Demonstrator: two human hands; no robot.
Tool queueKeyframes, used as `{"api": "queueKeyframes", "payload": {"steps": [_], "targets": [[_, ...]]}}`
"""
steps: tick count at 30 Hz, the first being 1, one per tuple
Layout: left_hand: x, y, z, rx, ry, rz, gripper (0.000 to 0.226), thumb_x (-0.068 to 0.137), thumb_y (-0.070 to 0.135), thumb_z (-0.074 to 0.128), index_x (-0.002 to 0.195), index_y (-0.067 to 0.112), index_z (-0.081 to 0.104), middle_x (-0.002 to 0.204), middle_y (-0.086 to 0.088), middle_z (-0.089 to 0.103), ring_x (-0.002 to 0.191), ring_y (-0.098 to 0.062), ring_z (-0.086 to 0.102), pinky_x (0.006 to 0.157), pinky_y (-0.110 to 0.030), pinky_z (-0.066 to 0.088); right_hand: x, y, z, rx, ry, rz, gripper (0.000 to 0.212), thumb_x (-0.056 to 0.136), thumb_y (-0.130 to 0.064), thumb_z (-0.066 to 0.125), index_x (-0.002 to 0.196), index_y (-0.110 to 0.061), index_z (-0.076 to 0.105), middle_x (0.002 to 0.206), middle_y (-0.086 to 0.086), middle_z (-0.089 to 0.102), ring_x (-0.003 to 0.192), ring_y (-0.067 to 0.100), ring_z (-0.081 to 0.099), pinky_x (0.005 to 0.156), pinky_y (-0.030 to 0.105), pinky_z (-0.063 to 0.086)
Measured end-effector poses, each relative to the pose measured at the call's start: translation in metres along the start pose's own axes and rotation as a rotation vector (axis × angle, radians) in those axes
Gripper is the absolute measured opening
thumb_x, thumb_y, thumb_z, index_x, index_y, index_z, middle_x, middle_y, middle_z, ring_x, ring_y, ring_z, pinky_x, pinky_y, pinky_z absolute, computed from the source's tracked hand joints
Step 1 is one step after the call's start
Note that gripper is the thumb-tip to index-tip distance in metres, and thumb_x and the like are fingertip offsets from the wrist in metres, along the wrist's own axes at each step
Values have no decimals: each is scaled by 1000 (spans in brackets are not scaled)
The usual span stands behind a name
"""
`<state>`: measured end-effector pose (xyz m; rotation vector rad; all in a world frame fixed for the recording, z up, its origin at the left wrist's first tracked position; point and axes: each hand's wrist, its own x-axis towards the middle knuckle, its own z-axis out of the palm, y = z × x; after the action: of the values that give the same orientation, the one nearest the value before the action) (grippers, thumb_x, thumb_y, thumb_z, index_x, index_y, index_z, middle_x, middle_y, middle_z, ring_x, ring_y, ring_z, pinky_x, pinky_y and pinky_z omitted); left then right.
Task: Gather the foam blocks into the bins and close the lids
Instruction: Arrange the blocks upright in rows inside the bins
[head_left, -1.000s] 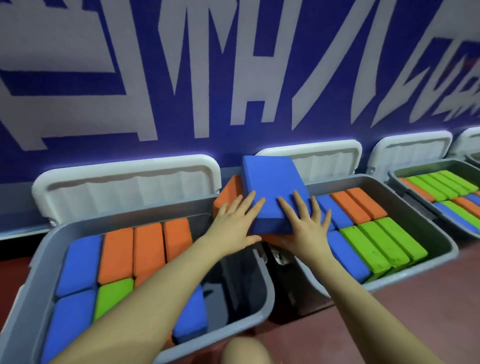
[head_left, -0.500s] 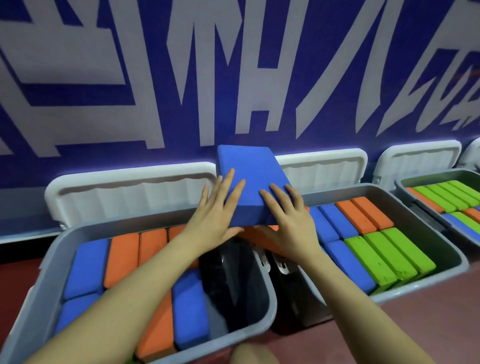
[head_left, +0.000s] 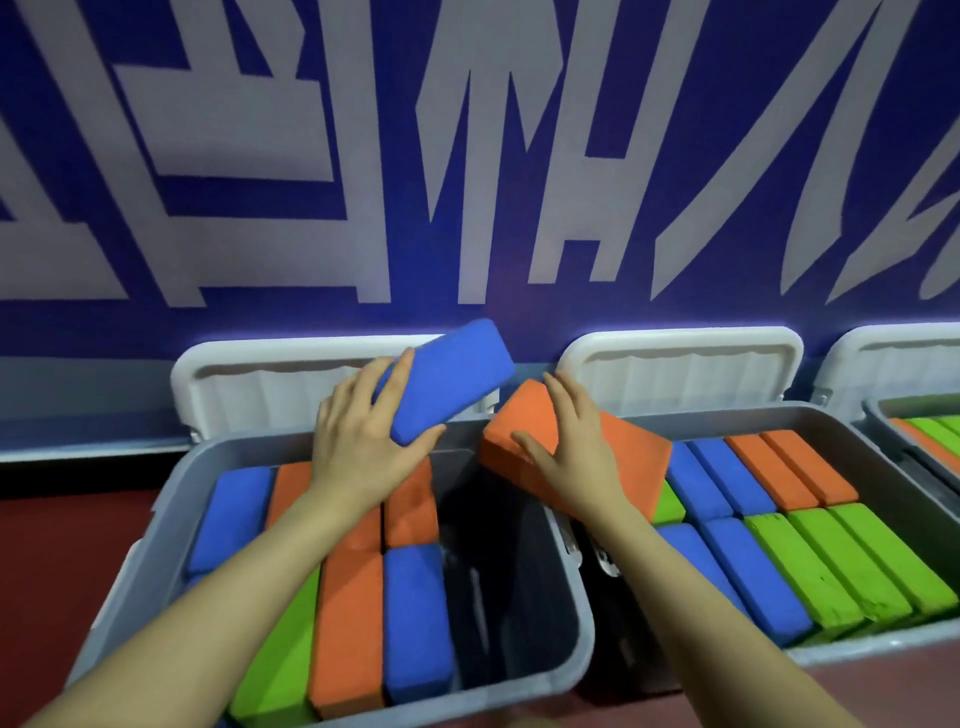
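Note:
My left hand grips a blue foam block, lifted and tilted above the back of the left grey bin. My right hand holds an orange foam block tilted over the gap between the left bin and the middle grey bin. The left bin holds blue, orange and green blocks on its left side, with a dark open space on its right. Blue, orange and green blocks fill the middle bin. Both white lids stand open against the wall.
A third grey bin with green and orange blocks sits at the far right, its white lid open. A blue wall with large white lettering runs behind the bins. Dark red floor lies around them.
Both hands held a stacked blue and orange block together. Now the blocks are apart: my left hand carried the blue one left, my right hand keeps the orange one.

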<state>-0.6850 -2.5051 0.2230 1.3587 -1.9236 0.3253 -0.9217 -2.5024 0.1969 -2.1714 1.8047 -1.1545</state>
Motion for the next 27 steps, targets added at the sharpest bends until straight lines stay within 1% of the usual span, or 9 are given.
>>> {"api": "queueKeyframes", "payload": {"steps": [3,6,9,11,13,15,18,22,27], "targets": [[-6,-5,4,19,-54,-185,76,74,56,47,134,11,53,119,-13,59,86,-39,61,73,-46,51,3,16,19,-141,-199,93,68,90,-42,62,147,-19,34,155,2,28,139,28,29,105,38,37],[-6,-5,13,47,-56,-287,75,75,57,43,135,11,52,121,-14,57,84,-40,61,71,-46,50,12,22,40,-291,-342,77,77,86,-51,62,150,-28,25,157,1,24,141,32,23,110,39,30],[0,-4,23,132,-12,-254,66,78,53,42,130,16,58,126,-12,56,81,-39,59,70,-44,49,25,27,58,-455,-412,39,84,85,-58,58,153,-33,13,159,1,17,144,38,13,116,44,15],[4,-4,29,186,7,-199,60,80,51,42,126,19,62,133,-10,55,81,-38,57,70,-44,50,32,31,67,-558,-449,16,90,84,-62,58,153,-37,6,161,3,9,144,43,7,117,52,6],[6,-7,35,230,19,-146,57,82,51,41,125,20,63,135,-9,55,79,-38,56,70,-44,50,36,34,77,-607,-485,45,94,80,-64,60,151,-42,2,161,7,3,144,47,2,112,63,4],[7,-11,38,262,41,-135,56,84,51,41,123,19,64,132,-10,57,73,-37,54,68,-44,50,36,36,85,-647,-521,70,92,80,-61,63,150,-43,6,159,10,5,143,49,2,106,71,7],[9,-16,39,260,62,-165,56,85,51,41,123,17,64,130,-13,57,69,-36,53,66,-44,50,37,36,87,-671,-507,53,77,85,-55,61,147,-35,20,158,12,8,141,51,6,104,72,13],[11,-19,36,241,56,-164,58,85,51,40,124,14,63,130,-14,57,67,-35,53,66,-43,50,29,28,80,-686,-497,-13,71,89,-53,55,148,-31,21,158,12,10,142,49,9,106,69,17],[8,-22,33,235,103,-156,56,87,50,42,122,12,63,129,-14,57,67,-34,51,67,-41,49,24,16,56,-476,-275,-132,68,78,-43,74,136,-17,50,151,22,34,132,57,31,98,70,32]]}}
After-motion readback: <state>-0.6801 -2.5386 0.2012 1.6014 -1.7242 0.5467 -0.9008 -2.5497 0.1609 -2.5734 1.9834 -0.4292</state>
